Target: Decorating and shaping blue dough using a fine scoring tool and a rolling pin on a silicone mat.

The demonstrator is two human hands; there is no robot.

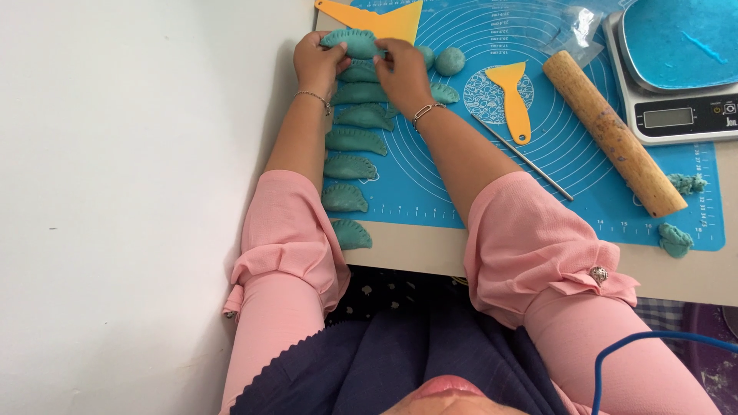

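While both your hands work at the far end of the blue mat (553, 177), your left hand (317, 63) & right hand (401, 71) pinch the same teal dumpling (352, 42) by its ends, fingers pressed on it. It sits at the mat's far left corner, touching the orange scraper (377, 21). A row of finished dumplings (350, 165) runs along the mat's left edge toward you. On the mat: 2 dough balls (450, 61), small orange spatula (511, 96), metal rod (523, 157), wooden rolling pin (611, 131). Scale (676, 115) at the mat's far right corner.
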